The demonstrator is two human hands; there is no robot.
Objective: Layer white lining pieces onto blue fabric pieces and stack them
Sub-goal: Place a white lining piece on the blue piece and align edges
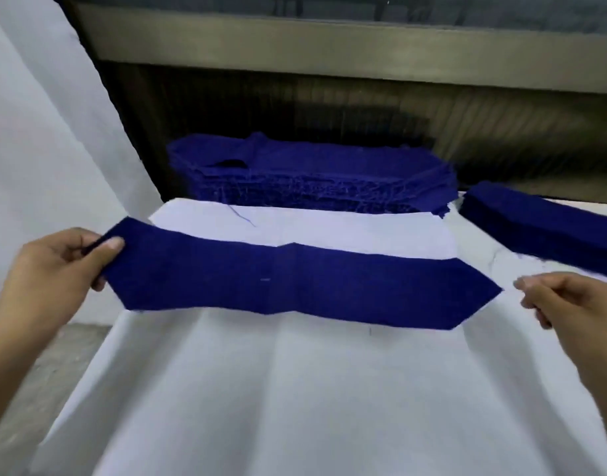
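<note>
Left grip (54,266) is pinching the left pointed end of the blue fabric piece (295,286), thumb on top and fingers curled underneath, lifting that end slightly. The piece is running left to right, long axis across the scene, a pointed tip at each end; the left tip is sitting a bit farther away than the right one. It is lying on the white cloth (295,389) covering the desk, and its far edge is overlapping the near edge of the white lining piece (329,231), which is lying parallel just beyond it. A loose blue thread (241,216) is lying on the lining near its far-left part. Beyond the lining, a tall blue stack (312,173) with frayed edges is sitting against the dark back panel (329,97). At far right, a second blue stack (542,228) is lying angled toward the right edge. Right grip (570,300) is hovering just beside the right tip of the piece, fingers loosely curled, holding nothing, a small gap showing between them.
</note>
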